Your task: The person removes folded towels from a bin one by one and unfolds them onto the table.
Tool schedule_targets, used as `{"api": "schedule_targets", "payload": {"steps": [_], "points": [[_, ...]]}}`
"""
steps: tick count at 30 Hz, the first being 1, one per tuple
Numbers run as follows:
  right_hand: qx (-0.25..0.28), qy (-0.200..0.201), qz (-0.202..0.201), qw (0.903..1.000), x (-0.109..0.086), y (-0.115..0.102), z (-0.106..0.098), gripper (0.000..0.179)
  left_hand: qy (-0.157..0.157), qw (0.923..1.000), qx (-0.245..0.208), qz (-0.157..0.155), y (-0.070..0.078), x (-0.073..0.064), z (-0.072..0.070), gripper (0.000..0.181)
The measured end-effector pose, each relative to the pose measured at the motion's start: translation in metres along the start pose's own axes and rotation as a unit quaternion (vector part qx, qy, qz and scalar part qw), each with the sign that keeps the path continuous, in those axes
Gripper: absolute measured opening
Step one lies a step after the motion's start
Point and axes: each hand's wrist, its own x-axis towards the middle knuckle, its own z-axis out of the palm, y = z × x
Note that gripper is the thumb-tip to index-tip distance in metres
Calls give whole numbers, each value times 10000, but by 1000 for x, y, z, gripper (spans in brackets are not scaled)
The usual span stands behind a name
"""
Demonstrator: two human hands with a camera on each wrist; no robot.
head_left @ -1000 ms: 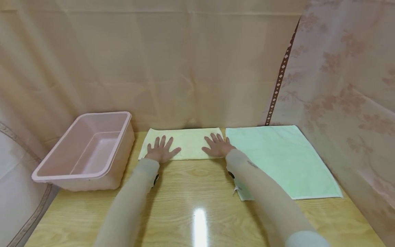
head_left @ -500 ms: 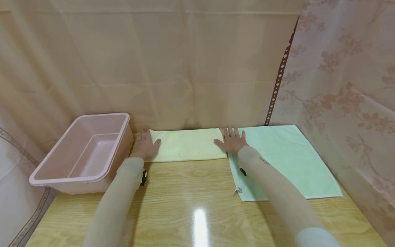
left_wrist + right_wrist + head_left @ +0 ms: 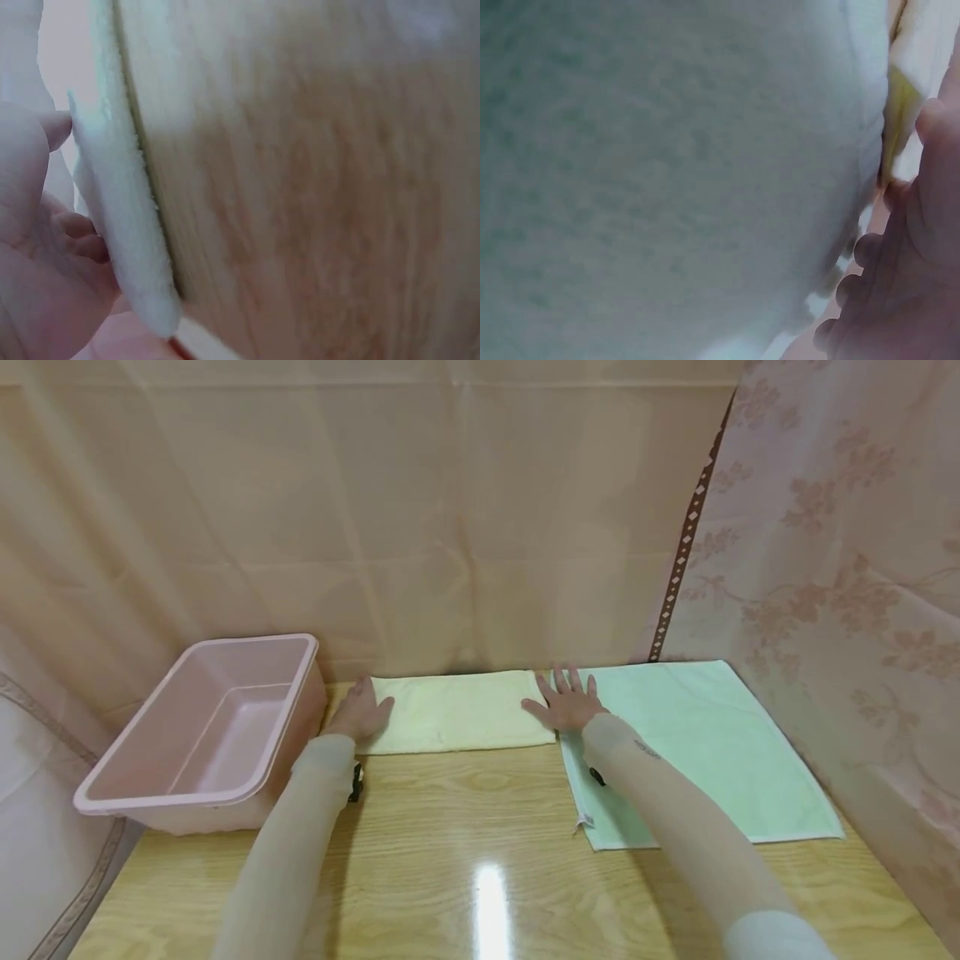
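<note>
A pale yellow towel (image 3: 457,712), folded into a long strip, lies flat on the table against the curtain. At its left end rests my left hand (image 3: 362,710), thumb over the towel and fingers bunched along the end edge. In the left wrist view, the bent fingers (image 3: 79,234) are right at the towel's thick edge (image 3: 124,195). My right hand (image 3: 567,703) spreads its fingers where the yellow towel's right end meets a mint green towel (image 3: 697,752). Its thumb reaches onto the yellow towel. The green towel fills most of the right wrist view, with the fingertips (image 3: 868,250) beyond its edge.
A pink plastic basin (image 3: 288,727) stands at the left on the wooden table (image 3: 442,835), close beside my left forearm. A beige curtain (image 3: 450,527) hangs behind, and a flowered curtain (image 3: 840,577) borders the right side.
Both hands have slid apart from on top of the yellow towel to its two ends. In the last half second the left fingers have drawn in, while the right hand has hardly moved.
</note>
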Motion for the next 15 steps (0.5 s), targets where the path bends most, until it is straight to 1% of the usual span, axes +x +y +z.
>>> {"api": "schedule_targets", "payload": {"steps": [4, 7, 11, 15], "points": [[88, -75, -82, 9999, 11, 12, 8, 78, 125, 9996, 60, 232, -1, 2, 1, 76], [150, -219, -159, 9995, 18, 17, 12, 79, 326, 9984, 104, 448, -2, 4, 4, 72], [155, -382, -300, 9987, 12, 13, 7, 78, 685, 9953, 12, 677, 0, 6, 8, 70], [51, -362, -609, 9975, 5, 8, 3, 74, 1088, 9891, -39, 986, 4, 10, 12, 69]]}}
